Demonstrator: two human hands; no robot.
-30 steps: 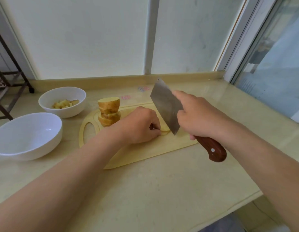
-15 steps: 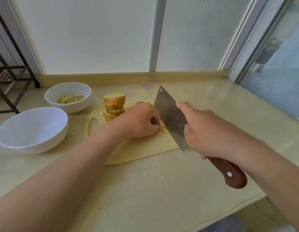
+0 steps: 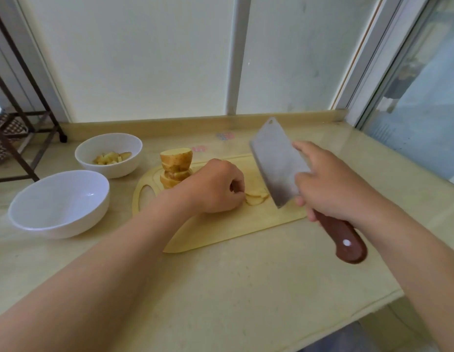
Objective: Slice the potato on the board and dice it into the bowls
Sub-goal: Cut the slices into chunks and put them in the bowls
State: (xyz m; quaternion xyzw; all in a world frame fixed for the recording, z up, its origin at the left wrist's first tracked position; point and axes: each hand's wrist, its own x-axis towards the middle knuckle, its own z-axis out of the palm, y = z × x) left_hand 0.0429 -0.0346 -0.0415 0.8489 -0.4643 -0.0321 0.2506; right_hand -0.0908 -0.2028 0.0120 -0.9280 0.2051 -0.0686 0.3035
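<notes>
Thin potato slices (image 3: 256, 196) lie fanned on the middle of the board (image 3: 220, 232), partly under the left hand (image 3: 215, 186); that hand is knuckles-up, fingers curled down onto the slices' left edge, fingertip contact hidden; a stack of thicker potato rounds (image 3: 176, 167) stands on the board's far left end, behind the left wrist, beside the handle slot; right hand (image 3: 330, 184) grips the cleaver (image 3: 276, 161) where the blade meets the red-brown wooden handle, forefinger laid along the blade's flat; blade raised and tilted, its lower corner just right of the slices, contact with the board not discernible; small bowl (image 3: 111, 171) left of the board holds diced potato (image 3: 111, 157); large bowl (image 3: 68, 224) sits nearer and further left, close beside it; all on the pale bench (image 3: 220, 288); dark metal rack (image 3: 17, 118) at the far left; frosted panels (image 3: 144, 59) behind.
</notes>
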